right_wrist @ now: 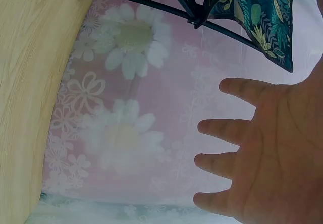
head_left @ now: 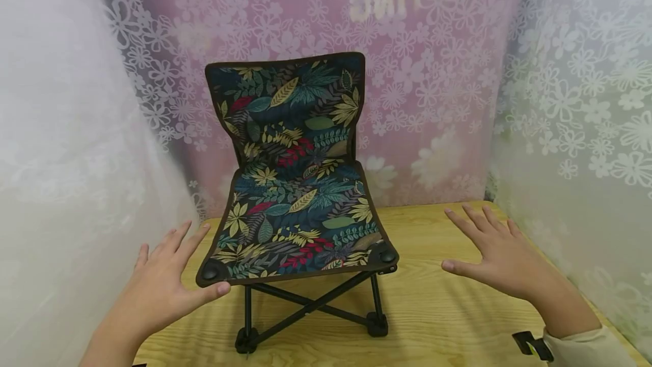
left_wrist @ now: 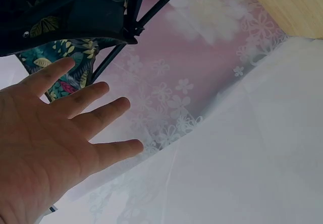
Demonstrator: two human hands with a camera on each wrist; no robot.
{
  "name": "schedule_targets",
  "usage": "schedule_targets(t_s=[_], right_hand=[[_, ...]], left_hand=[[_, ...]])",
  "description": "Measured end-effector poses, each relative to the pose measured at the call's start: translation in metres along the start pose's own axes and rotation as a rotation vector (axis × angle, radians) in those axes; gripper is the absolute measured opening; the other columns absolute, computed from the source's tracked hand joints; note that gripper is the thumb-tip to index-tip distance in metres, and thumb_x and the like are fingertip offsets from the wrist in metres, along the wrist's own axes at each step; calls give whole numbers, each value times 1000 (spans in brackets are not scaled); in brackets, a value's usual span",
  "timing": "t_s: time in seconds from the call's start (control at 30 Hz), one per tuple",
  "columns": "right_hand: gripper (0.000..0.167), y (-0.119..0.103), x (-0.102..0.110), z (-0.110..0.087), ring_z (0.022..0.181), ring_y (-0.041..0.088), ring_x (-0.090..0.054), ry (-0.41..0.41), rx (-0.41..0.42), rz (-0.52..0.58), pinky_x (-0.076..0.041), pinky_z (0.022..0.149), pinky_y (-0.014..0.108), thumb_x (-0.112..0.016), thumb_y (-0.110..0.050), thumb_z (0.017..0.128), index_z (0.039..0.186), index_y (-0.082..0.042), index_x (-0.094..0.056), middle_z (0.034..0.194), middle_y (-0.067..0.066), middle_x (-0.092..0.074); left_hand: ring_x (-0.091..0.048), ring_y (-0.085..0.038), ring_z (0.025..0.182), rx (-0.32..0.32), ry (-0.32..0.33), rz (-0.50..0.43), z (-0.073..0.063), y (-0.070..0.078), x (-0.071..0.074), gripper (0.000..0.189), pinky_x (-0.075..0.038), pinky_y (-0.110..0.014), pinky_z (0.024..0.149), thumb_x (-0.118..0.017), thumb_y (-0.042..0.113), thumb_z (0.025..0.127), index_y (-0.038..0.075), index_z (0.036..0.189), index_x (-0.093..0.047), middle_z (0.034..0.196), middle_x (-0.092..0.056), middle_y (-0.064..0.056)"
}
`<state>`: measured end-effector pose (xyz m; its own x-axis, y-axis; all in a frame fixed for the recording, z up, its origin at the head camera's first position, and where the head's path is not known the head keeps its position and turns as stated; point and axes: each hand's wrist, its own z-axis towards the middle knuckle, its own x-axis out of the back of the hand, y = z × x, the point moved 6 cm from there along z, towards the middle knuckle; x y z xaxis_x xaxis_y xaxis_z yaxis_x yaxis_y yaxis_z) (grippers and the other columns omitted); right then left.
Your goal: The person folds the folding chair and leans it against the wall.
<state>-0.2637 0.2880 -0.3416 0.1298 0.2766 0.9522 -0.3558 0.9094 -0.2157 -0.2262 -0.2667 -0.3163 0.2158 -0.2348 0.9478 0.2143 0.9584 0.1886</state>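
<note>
Found chair (head_left: pixel 295 186) upright on table (head_left: pixel 438 327) between left hand (head_left: pixel 162 279) and right hand (head_left: pixel 504 259), both spread wide, gripping nothing; judged light, soft in cloth (head_left: pixel 292 123), stiff in frame (head_left: pixel 308 308), best held by both side edges; could not confirm left-hand contact or see rear feet, nor whole chair in wrist views.

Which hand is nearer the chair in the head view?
The left hand: its thumb appears beside the chair, while table shows between the chair and right hand.
</note>
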Motion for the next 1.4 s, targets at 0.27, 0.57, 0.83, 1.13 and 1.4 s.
schedule_targets(t_s=[0.27, 0.57, 0.83, 1.13, 1.4], right_hand=[[102, -9, 7, 5, 153, 54, -31, 139, 93, -45, -25, 116, 79, -76, -66, 87, 170, -28, -29, 170, 22, -35], [93, -16, 12, 6, 145, 53, -45, 222, 130, -56, -38, 108, 75, -78, -60, 89, 166, -25, -40, 163, 21, -47], [91, -20, 10, 5, 144, 53, -48, 220, 130, -50, -42, 105, 76, -77, -59, 90, 166, -26, -39, 163, 19, -48], [81, -25, 9, 6, 141, 49, -52, 232, 139, -24, -46, 101, 74, -76, -55, 93, 161, -24, -47, 160, 16, -53], [77, -31, 10, 7, 137, 47, -56, 284, 171, -19, -48, 101, 71, -77, -51, 93, 159, -22, -51, 155, 14, -57]], left_hand=[[-30, -58, 152, -16, 14, -11, -2, 0, -1, 113, -7, -89, 115, -70, 81, 82, 32, 171, -21, 172, -27, -26], [-33, -58, 150, -61, 61, -78, -3, 3, -1, 111, -11, -83, 121, -76, 76, 82, 35, 171, -22, 171, -30, -24], [-37, -59, 147, -98, 87, -134, -2, 7, -5, 106, -23, -87, 112, -81, 69, 82, 34, 168, -30, 170, -34, -21], [-36, -55, 149, -103, 93, -134, -2, 10, -7, 106, -35, -89, 101, -82, 68, 82, 31, 168, -33, 172, -31, -15], [-38, -53, 149, -121, 110, -156, -1, 14, -7, 105, -37, -88, 101, -83, 69, 80, 31, 166, -36, 172, -32, -13]])
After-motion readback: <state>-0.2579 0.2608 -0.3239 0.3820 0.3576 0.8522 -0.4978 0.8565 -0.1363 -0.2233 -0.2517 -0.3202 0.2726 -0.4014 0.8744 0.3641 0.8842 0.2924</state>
